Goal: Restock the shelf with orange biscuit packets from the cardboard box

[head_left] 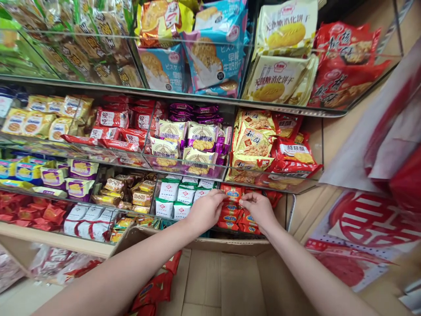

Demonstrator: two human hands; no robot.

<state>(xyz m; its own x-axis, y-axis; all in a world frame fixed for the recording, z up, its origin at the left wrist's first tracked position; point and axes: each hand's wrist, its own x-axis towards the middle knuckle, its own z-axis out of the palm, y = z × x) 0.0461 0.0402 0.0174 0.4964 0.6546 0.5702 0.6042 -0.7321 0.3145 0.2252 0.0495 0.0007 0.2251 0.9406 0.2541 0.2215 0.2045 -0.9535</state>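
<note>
Snack shelves (197,97), stacked red packets (229,217)

Right of centre, the top one is touched from both sides by the left hand (207,211) and right hand (260,210), fingers bent, likely for balance; pinching cannot be confirmed. Below, an open cardboard box (241,281) is placed, apparently for easy reach.

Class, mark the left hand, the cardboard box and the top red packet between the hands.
Left hand (206,209): head view, its back.
Cardboard box (241,281): head view, bare inside.
Red packet (233,193): head view, printed front.
</note>
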